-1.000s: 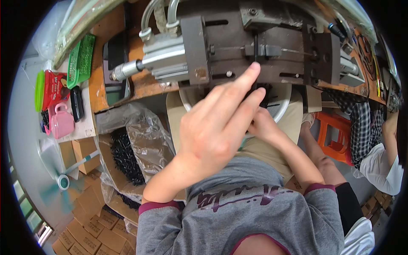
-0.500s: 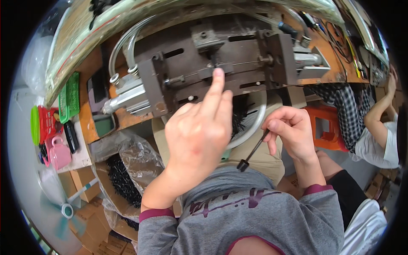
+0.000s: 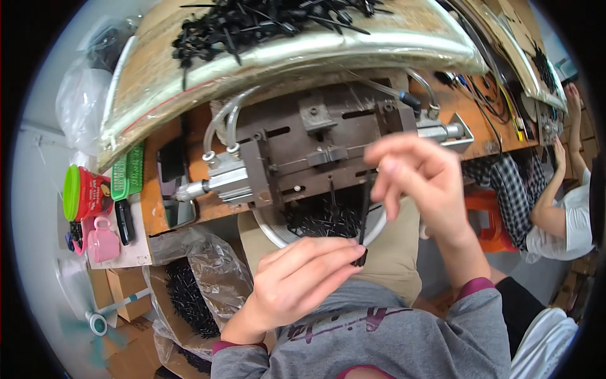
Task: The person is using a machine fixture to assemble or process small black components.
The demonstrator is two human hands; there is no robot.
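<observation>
My left hand (image 3: 309, 273) pinches the lower end of a thin black rod (image 3: 364, 218), which has a small blocky black head there. The rod stands nearly upright in front of the machine. At its upper end is my right hand (image 3: 424, 183), fingers curled and blurred; whether they grip the rod cannot be made out. Beyond both hands sits a dark metal clamping machine (image 3: 290, 142) with a small central block (image 3: 328, 155) and a silver cylinder (image 3: 230, 185) on its left. Below the machine, a white-rimmed basket (image 3: 268, 232) holds many black rods.
Black parts (image 3: 265, 28) heap on the plastic-wrapped shelf above. On the left are a lined box (image 3: 208, 265) of black pieces, a pink cup (image 3: 103, 242), a green basket (image 3: 129, 169) and a fan (image 3: 98, 324). Another person (image 3: 558, 215) sits at right by an orange stool (image 3: 495, 227).
My left hand has come down from the machine's central block to the rod's head. My right hand has risen, and the rod now stands more upright. The view has shifted, showing more shelf.
</observation>
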